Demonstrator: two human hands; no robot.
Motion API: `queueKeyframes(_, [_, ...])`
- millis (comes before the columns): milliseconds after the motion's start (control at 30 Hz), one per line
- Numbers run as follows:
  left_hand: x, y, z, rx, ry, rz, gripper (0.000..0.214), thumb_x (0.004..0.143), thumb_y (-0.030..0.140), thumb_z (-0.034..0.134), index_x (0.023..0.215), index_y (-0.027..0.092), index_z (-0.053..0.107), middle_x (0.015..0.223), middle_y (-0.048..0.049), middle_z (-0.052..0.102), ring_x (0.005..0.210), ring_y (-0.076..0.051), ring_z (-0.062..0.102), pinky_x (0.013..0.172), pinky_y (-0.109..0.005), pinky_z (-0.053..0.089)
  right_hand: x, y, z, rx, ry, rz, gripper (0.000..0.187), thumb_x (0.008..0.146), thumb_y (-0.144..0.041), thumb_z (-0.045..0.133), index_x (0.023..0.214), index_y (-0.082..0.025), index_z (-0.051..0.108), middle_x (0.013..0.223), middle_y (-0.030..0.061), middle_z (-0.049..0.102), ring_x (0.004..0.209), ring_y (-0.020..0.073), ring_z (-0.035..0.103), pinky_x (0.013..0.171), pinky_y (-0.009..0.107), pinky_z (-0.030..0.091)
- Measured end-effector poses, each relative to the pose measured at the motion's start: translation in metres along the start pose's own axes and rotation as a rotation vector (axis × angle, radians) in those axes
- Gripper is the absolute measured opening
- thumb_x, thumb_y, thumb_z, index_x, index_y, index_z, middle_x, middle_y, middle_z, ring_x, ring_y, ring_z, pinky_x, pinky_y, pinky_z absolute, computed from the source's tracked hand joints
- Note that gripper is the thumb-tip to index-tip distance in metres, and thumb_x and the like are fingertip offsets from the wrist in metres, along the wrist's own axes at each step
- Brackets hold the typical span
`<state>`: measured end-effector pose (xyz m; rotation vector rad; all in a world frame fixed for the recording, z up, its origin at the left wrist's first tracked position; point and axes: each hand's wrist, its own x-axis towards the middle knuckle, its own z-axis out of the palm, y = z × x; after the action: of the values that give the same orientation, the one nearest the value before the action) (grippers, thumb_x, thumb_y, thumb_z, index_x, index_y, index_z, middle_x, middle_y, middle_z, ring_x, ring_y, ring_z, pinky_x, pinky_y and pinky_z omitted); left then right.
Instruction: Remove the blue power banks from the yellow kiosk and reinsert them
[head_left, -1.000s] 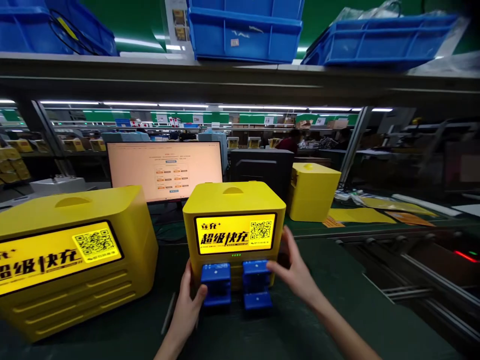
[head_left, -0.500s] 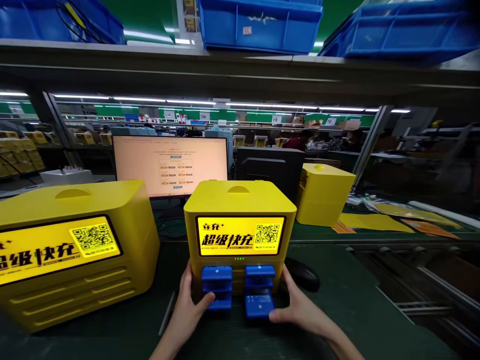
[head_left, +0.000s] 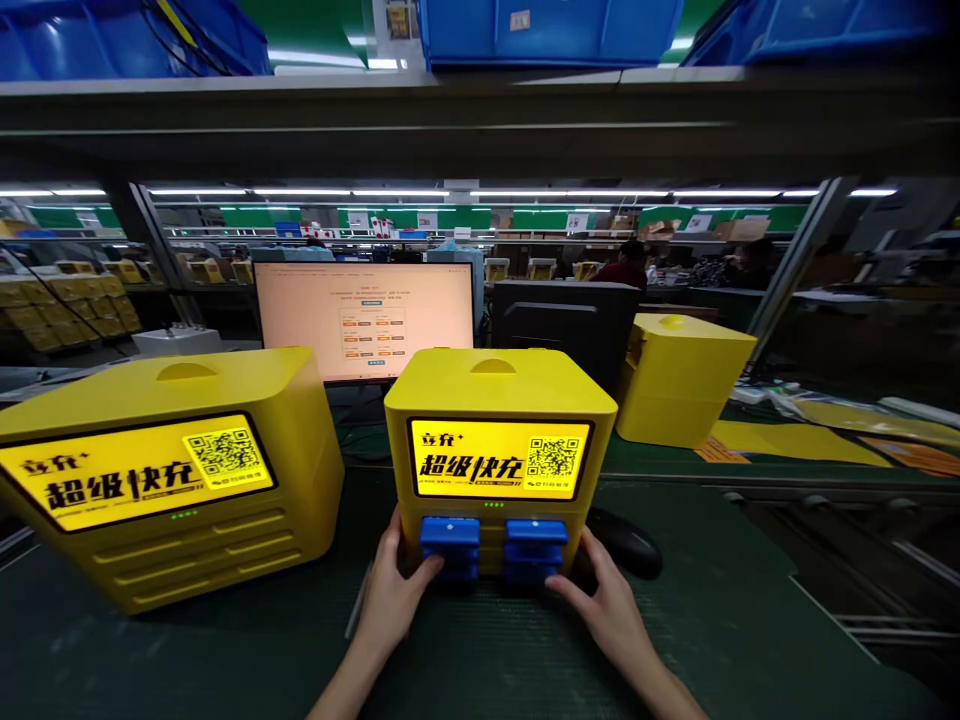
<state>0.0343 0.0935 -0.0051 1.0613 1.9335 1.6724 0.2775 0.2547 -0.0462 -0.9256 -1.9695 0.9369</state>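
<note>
Blue power banks (head_left: 491, 548) pushed into yellow cabinet (head_left: 499, 400), barely protruding.

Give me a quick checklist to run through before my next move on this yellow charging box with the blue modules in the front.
1. Left hand on the left blue module: ok, thumb rests against its front.
2. Right hand on the right blue module: ok, thumb touches its lower corner.
3. Modules seated fully in the yellow box: cannot tell; both fronts stick out a little from the face.
4. Box powered: ok, its screen is lit and green lights glow under it.
5. Mouse beside the right hand: ok, apart from it.
6. Larger yellow box on the left: ok, stands apart from the hands.
</note>
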Motion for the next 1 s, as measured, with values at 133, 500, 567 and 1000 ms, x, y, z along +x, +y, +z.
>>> queueKeyframes(133, [0.001,0.017,0.011,-0.158,0.063,0.004,0.097,0.067,0.068,0.063,0.140,0.018,0.023,0.146,-0.0121,0.025,0.133,-0.029,0.026,0.112,-0.042,0.021,-0.001,0.001,0.000,0.028,0.011,-0.004,0.074,0.077,-0.053,0.060,0.135,-0.018,0.032,0.140,0.0122,0.039,0.131,0.0281,0.034,0.110,0.049,0.026])
queueKeyframes(500, [-0.001,0.003,-0.001,0.197,-0.033,0.042,0.109,0.064,0.049,0.075,0.143,0.025,0.005,0.148,-0.0081,0.019,0.135,-0.027,0.023,0.112,-0.044,0.023,-0.001,-0.012,0.013,0.072,0.017,0.007,0.084,0.072,-0.047,0.067,0.138,-0.018,0.023,0.142,0.0119,0.031,0.133,0.0262,0.027,0.112,0.044,0.022])
queueKeyframes(567, [-0.003,-0.002,-0.002,0.247,-0.005,0.054,0.098,0.070,0.047,0.070,0.143,0.026,0.007,0.148,-0.0070,0.021,0.134,-0.025,0.024,0.110,-0.042,0.026,0.000,-0.010,0.014,0.062,0.017,0.003,0.083,0.073,-0.047,0.067,0.137,-0.018,0.024,0.142,0.0117,0.032,0.132,0.0255,0.029,0.111,0.044,0.022])
queueKeyframes(1000, [-0.002,0.014,0.021,-0.226,0.060,-0.034,0.099,0.070,0.068,0.060,0.140,0.015,0.014,0.146,-0.0156,0.021,0.134,-0.026,0.023,0.113,-0.041,0.022,0.010,-0.030,0.019,0.198,0.136,0.089,0.076,0.075,-0.056,0.058,0.135,-0.022,0.028,0.138,0.0092,0.038,0.128,0.0297,0.036,0.106,0.044,0.034])
